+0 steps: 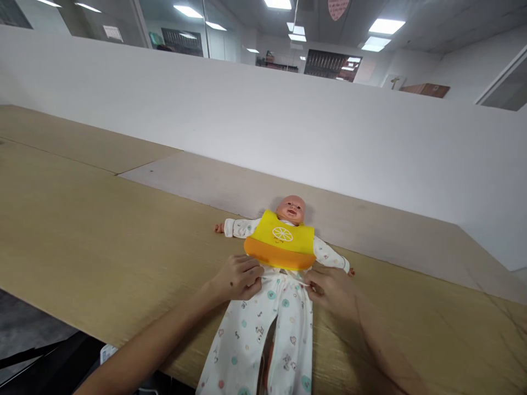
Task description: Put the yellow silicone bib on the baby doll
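Head view: a baby doll (290, 210) lies face up on a wooden table (82, 219), head toward 12 o'clock, wearing a yellow bib (281, 241) over printed white pajamas (284, 334). The left hand (239, 278), at the doll's 9 o'clock, lies curled on the pajamas' waist; whether it grips cannot be told. The right hand (332, 291), at 3 o'clock, pinches the waist edge narrowly between thumb and fingers.

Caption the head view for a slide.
Left hand and right hand at the waistband of a baby doll in a yellow bib.
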Demonstrator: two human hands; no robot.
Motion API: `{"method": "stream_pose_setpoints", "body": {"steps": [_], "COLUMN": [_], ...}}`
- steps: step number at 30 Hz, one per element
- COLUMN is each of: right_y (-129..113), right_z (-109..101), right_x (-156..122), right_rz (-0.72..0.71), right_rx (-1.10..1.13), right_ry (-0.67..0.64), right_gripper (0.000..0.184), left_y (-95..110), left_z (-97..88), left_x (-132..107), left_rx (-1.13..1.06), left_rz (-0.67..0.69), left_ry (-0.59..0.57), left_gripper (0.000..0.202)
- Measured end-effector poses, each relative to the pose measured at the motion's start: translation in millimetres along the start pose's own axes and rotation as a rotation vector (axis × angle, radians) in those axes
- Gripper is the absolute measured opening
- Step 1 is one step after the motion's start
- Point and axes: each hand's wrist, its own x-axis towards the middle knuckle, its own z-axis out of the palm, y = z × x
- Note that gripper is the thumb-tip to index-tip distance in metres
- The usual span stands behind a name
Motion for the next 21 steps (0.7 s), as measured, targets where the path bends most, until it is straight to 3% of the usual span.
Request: {"method": "stream_pose_setpoints", "body": {"steps": [3,6,9,12,14,18,21], "right_y": [-10.5,-17.0,-16.0,-9.0,-3.5,2.8,3.0], "right_z": [3.8,3.9,0.7,-0.1,2.1,7.8,7.7], "right_x": [2.4,3.5,3.9,5.4,7.0,11.2,13.7], "right_rz": [0.008,0.022,0.061,0.160,0.208,0.221,0.239], "right_rx": [0.046,0.077,0.103,0.066,0.004,-0.082,-0.109], "right_ry": [-0.145,-0.196,-0.170,-0.038,0.049,0.039,-0.016], "right_gripper": [0.007,0.008,0.011,0.015,0.019,0.043,0.039], "left_y": [2.6,4.8,4.0,-2.6,-10.4,-29.4,-39.6], "left_z": [3.9,6.2,6.4,8.1,10.9,17.8,20.5], "left_x": [-0.6,-0.7,-1.8,-5.5,-8.8,-14.6,-18.1], "left_rx": [-0.051,-0.108,-0.124,-0.065,-0.025,0.025,0.075], "left_rz": [0.032,0.028,-0.056,-0.213,-0.266,-0.232,-0.224], "left_ry": [-0.184,-0.269,-0.217,-0.082,-0.031,-0.068,-0.116], "left_gripper": [0.009,0.014,0.018,0.013,0.022,0.043,0.045]}}
